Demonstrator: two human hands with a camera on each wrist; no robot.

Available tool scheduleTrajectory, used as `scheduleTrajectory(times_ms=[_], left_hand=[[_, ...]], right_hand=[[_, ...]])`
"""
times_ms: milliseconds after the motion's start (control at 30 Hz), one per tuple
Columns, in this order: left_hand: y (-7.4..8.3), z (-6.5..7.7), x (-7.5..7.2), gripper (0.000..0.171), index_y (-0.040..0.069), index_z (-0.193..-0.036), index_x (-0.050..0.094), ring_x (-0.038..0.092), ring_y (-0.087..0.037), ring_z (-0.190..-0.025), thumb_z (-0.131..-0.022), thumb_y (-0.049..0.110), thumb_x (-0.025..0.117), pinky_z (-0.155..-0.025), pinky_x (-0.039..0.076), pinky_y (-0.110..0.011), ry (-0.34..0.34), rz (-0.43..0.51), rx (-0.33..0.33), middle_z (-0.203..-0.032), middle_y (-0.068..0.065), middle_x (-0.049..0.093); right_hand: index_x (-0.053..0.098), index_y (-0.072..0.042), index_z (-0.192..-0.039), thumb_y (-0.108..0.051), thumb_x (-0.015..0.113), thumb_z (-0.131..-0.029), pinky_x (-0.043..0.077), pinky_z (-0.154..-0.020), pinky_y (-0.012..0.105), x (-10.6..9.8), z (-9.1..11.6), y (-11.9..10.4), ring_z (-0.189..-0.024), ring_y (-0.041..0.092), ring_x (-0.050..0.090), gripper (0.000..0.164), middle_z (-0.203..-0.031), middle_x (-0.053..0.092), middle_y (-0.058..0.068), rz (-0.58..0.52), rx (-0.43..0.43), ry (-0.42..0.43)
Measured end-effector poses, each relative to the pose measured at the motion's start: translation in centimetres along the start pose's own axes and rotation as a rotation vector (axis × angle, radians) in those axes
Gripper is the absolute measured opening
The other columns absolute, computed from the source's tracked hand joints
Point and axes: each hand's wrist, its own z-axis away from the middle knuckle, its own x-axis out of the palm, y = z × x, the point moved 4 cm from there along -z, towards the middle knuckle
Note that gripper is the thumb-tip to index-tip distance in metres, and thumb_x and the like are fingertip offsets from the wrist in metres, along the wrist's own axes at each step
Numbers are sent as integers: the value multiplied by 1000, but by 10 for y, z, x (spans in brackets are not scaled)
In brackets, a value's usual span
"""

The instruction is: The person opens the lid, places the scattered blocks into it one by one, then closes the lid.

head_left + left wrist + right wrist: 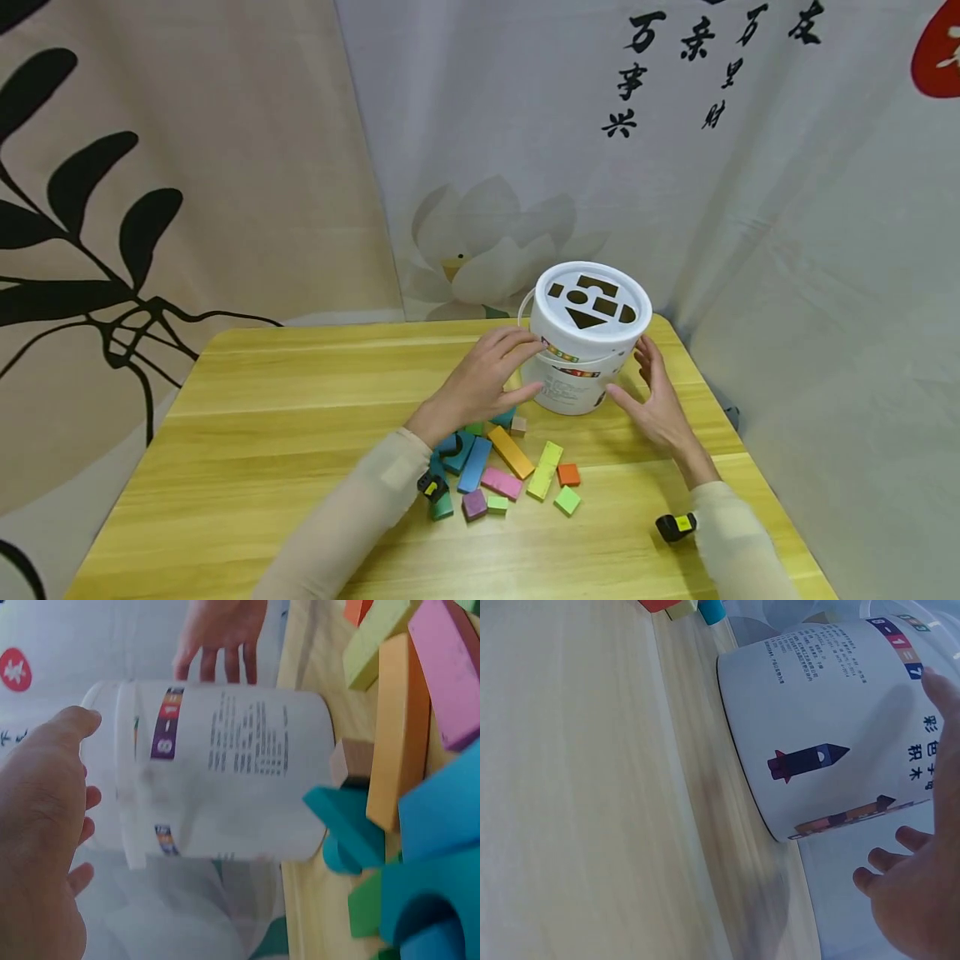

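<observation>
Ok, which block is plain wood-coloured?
The small tan block, beside the far end of the long orange block; the others are brightly coloured.

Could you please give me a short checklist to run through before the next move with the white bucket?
1. Bucket upright on the table: ok.
2. Lid on top: ok.
3. Lid fully seated: cannot tell.
4. Left hand and right hand on opposite sides of the bucket: ok.
5. Both hands in firm contact: cannot tell.
6. Blocks out of the way: not ok; they lie loose on the person's side of the bucket, some beneath the left wrist.
</observation>
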Motion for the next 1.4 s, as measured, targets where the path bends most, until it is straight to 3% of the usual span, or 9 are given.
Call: scheduleTrajectory(times_ms=[167, 300, 400, 667, 767, 967, 1233, 1400], left_hand=[[11, -12, 12, 58, 6, -137, 63, 49, -23, -127, -93, 42, 73, -114, 35, -40, -3, -45, 42, -136, -9, 60], [17, -16, 21, 58, 9, -140, 62, 49, -22, -124, -94, 44, 70, -113, 34, -41, -53, -98, 35, -137, -5, 60], [19, -18, 27, 55, 10, -140, 62, 49, -22, -124, -96, 43, 67, -113, 33, -41, -91, -124, 24, -136, -4, 62], [22, -20, 34, 47, 14, -137, 66, 53, -22, -126, -99, 42, 62, -116, 31, -49, -132, -155, 20, -132, -1, 68], [22, -21, 34, 45, 14, -136, 67, 54, -22, -125, -99, 40, 64, -115, 32, -50, -128, -150, 32, -131, 0, 68], [24, -28, 29, 41, 13, -130, 70, 58, -20, -115, -98, 38, 67, -109, 39, -42, -98, -157, 77, -124, 0, 70], [30, -43, 16, 37, 13, -127, 71, 55, -17, -117, -97, 35, 67, -104, 41, -37, -62, -135, 103, -123, 1, 67], [34, -56, 8, 30, 14, -116, 74, 56, -17, -105, -96, 36, 69, -98, 42, -38, -38, -142, 111, -109, 3, 68]], right_hand=[[8, -22, -167, -15, 79, -88, 19, -115, 67, 1, -2, 11, -148, 38, 23, 107, -167, 19, 13, -7, 4, 15], [7, -35, -166, -17, 80, -87, 20, -114, 67, 3, -4, 29, -148, 33, 23, 109, -168, 18, 4, 5, 8, 24], [7, -38, -165, -17, 81, -86, 20, -113, 69, 4, -5, 32, -148, 33, 23, 110, -167, 18, 3, 6, 7, 26], [9, -22, -167, -12, 82, -84, 20, -113, 70, 10, -5, 2, -147, 41, 22, 111, -165, 21, 14, -54, -14, 23], [9, -21, -167, -10, 82, -84, 20, -114, 68, 11, -6, -6, -147, 40, 22, 111, -165, 20, 13, -64, -12, 24], [11, -21, -167, -9, 84, -82, 21, -115, 66, 15, -10, -6, -147, 38, 24, 112, -165, 21, 7, -96, -22, 49], [12, -15, -166, -8, 84, -81, 22, -114, 65, 18, -14, -3, -145, 37, 27, 112, -163, 24, 7, -121, -39, 69], [13, -19, -166, -9, 85, -81, 23, -114, 65, 19, -15, -3, -144, 36, 30, 112, -162, 25, 6, -127, -36, 77]])
